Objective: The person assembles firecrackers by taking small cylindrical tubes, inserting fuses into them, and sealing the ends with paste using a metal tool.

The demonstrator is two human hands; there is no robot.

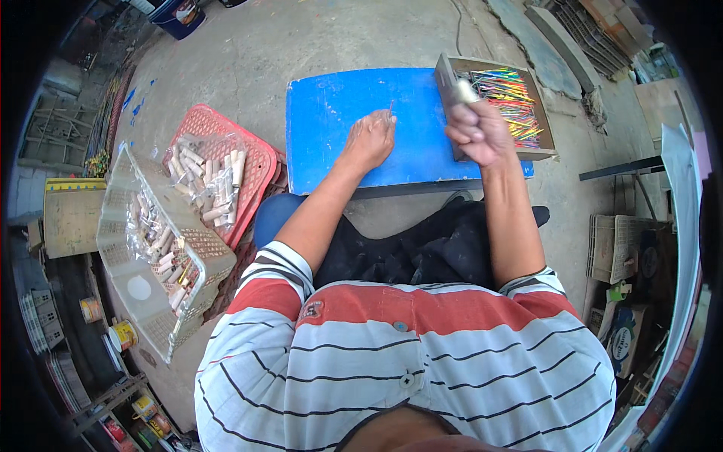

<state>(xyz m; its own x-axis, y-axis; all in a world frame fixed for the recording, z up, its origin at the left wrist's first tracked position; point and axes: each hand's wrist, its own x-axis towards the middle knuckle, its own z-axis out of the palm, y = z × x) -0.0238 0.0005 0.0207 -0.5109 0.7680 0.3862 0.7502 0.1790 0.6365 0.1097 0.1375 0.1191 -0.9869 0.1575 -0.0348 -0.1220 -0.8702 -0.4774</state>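
On the left part of the blue tabletop (331, 98), my left hand (369, 142) is closed with its fingertips pinched together. A thin reddish stick (391, 107) pokes up from between them. My right hand (484, 132) is raised at the right, by the near left corner of a wooden box (545, 124), and its fingers are wrapped round a pale, rounded thing (465, 92). Motion blur hides what kind of thing that is. Thin sticks (512, 98) in many colours fill the box, partly covered by my right hand.
Left of the table, a red plastic basket (252, 143) holds bagged pale cylinders (233, 169). Nearer me, a tilted whitish crate (113, 218) contains more of them. A dark blue bucket (179, 19) stands at the far left. Shelves with cans (124, 335) line the left side.
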